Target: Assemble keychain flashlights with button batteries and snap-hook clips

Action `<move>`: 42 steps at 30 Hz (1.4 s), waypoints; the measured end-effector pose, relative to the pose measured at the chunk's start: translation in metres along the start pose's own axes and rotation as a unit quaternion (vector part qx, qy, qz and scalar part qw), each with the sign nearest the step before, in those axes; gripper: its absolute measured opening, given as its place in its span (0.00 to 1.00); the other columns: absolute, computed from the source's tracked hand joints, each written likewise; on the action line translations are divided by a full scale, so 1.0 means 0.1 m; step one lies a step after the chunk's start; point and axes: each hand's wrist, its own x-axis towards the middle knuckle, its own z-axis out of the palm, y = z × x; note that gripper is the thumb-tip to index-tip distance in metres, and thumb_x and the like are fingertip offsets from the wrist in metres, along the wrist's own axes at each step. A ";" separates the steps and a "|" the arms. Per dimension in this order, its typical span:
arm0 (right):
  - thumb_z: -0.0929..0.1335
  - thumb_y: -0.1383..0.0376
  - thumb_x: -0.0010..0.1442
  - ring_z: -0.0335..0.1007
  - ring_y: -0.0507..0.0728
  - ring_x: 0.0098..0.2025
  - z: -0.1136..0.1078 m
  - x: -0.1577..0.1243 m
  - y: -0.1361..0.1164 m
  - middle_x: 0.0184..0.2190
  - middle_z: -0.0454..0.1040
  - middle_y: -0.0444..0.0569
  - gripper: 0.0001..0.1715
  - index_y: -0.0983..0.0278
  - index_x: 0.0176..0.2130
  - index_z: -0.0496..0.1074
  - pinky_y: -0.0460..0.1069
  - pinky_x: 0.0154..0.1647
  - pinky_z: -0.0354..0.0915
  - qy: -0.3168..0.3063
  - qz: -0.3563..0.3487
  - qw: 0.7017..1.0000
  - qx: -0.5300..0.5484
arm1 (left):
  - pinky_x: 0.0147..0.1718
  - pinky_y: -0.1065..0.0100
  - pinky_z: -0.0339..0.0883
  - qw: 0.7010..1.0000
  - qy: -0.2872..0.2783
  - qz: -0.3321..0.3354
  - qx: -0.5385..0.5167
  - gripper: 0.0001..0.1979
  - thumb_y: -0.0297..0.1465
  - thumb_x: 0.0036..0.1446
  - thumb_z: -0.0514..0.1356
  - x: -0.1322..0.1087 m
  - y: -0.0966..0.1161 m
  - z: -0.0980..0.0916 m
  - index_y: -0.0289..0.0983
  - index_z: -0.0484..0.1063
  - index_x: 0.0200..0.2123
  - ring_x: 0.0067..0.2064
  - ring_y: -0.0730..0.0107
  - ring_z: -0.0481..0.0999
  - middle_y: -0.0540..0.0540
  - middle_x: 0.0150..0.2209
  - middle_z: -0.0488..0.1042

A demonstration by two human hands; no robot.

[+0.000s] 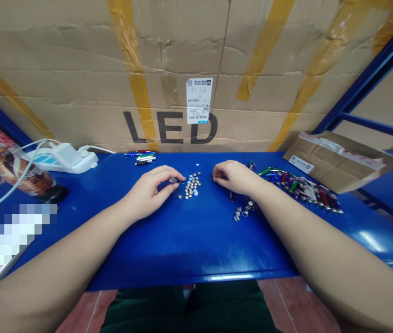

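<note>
My left hand [147,192] is closed, with a small dark metal cylinder [173,180] pinched between thumb and fingers; its exact kind is too small to tell. Just right of those fingertips, small round silver button cells [191,187] lie loosely grouped on the blue tabletop. On the other side of the cells, my right hand [234,177] hovers with thumb and fingertips pressed together; anything between them is too small to make out. Below that hand lie several shiny metal end caps [238,214]. Beyond its wrist spreads a pile of colourful mini flashlights [296,187].
Several slim flashlights [145,158] lie at the back left, near a white power strip [87,163] with cables. A drink bottle [26,169] lies at the left. An open cardboard box [335,162] stands back right. A large carton [168,55] walls off the rear.
</note>
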 end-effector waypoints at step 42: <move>0.65 0.68 0.71 0.73 0.56 0.41 -0.05 -0.21 -0.72 0.38 0.77 0.52 0.07 0.62 0.41 0.74 0.51 0.44 0.71 0.164 -0.305 0.927 0.143 | 0.40 0.71 0.79 0.989 -0.045 -0.019 -0.137 0.11 0.32 0.66 0.62 -0.04 0.12 0.13 0.37 0.73 0.50 0.42 0.67 0.82 0.44 0.45 0.80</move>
